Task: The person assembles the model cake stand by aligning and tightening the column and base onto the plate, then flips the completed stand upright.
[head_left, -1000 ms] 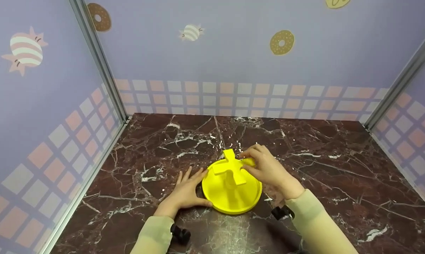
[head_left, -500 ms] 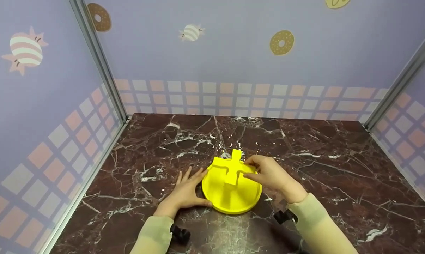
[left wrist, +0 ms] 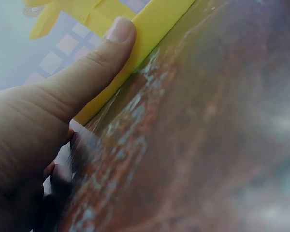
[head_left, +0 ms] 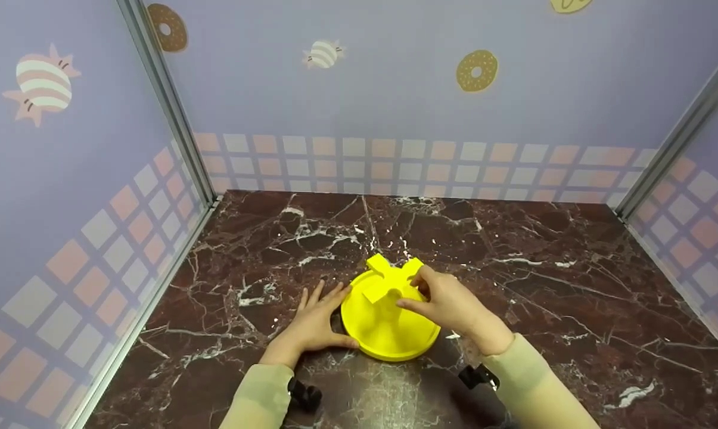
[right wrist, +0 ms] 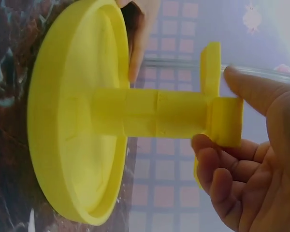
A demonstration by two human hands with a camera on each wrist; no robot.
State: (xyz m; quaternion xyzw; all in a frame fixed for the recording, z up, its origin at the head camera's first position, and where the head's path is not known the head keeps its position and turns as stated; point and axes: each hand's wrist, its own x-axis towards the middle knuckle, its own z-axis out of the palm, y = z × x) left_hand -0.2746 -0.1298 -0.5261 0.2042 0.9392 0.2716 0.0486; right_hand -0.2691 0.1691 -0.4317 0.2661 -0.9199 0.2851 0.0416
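A round yellow base (head_left: pixel 391 342) with a raised rim lies on the marbled tabletop. From its middle rises a thick yellow post (right wrist: pixel 145 113), topped by a four-armed, cross-shaped handle (head_left: pixel 391 280). My left hand (head_left: pixel 312 325) rests at the base's left side, fingers spread and straight, thumb pressed along the near rim. My right hand (head_left: pixel 459 305) curls around one arm of the handle, thumb on one side and fingers on the other, as the right wrist view shows. In the head view that arm is mostly hidden by the hand.
Small white flecks (head_left: pixel 404 244) are scattered on the dark red marbled tabletop (head_left: pixel 549 298) beyond the base. Patterned purple panels (head_left: pixel 382 107) stand at the back and both sides, joined by metal corner posts (head_left: pixel 169 101).
The cross-shaped handle has turned clockwise as seen from above. My right hand shifted along with it and took a fresh hold on an arm. The left hand and base stayed put.
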